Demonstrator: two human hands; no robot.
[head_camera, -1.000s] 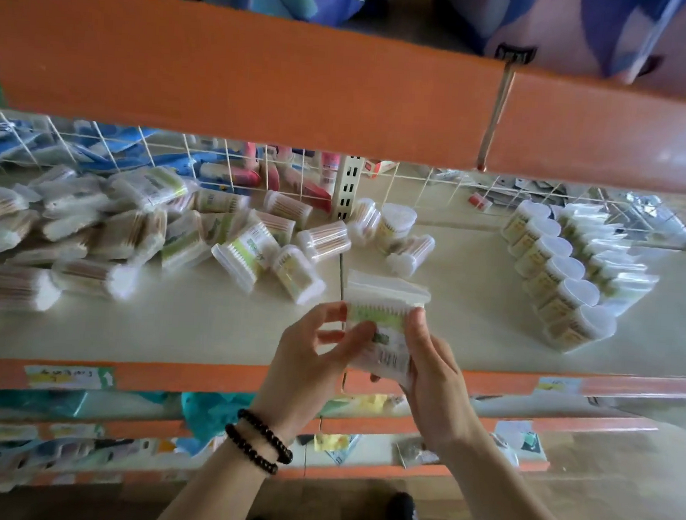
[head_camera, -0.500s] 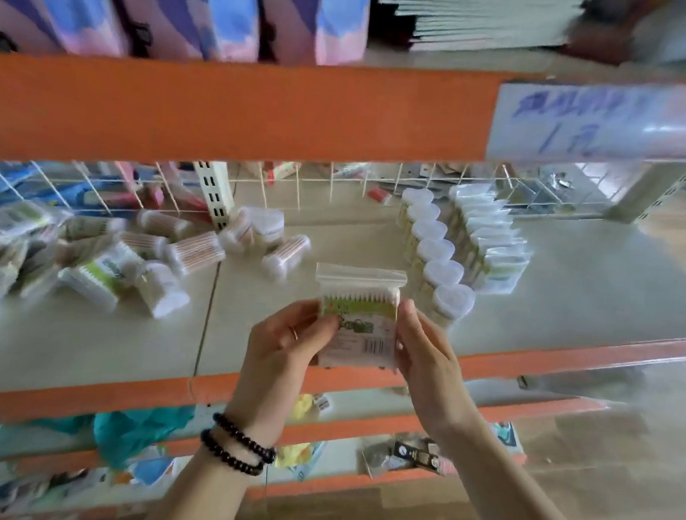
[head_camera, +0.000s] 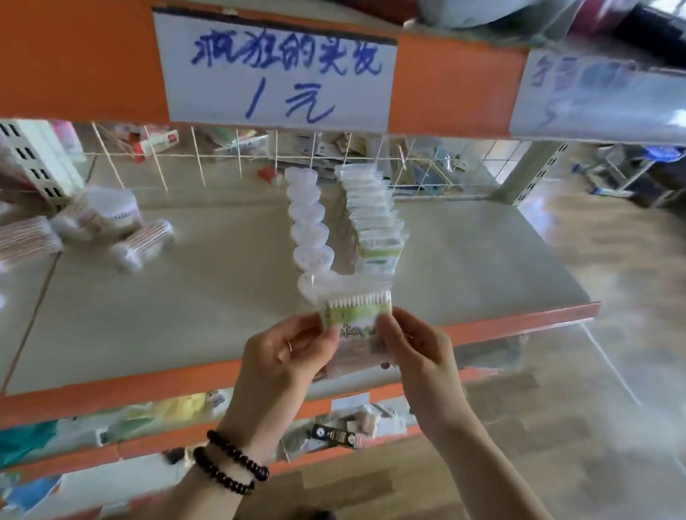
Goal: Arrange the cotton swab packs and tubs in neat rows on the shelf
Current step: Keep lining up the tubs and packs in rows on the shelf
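Above the front edge of the shelf (head_camera: 493,269), both hands hold one flat cotton swab pack (head_camera: 355,321) upright between them. Left hand (head_camera: 287,361): thumb and fingers pinching the pack's left side; two dark beaded bracelets (head_camera: 232,468) at the wrist. Right hand (head_camera: 419,365): fingers pinching the right side. Pack: clear soft plastic, white swab tips in a row at the top, green band beneath, print too blurred to read.

Shelf surface: pale, smooth, matt; orange metal front rail. Row of round tubs (head_camera: 309,233), translucent white lids, running front to back, nearest tub just behind the held pack. Row of flat packs (head_camera: 375,225), green-banded, standing just right of the tubs. Loose cylindrical tubs (head_camera: 94,228) lying on their sides at the left, blurred.

Upper rail: white paper sign (head_camera: 276,71), handwritten in blue marker; bottom line reads "1 元", top line characters not surely legible. White wire grid (head_camera: 219,155) at the shelf back.
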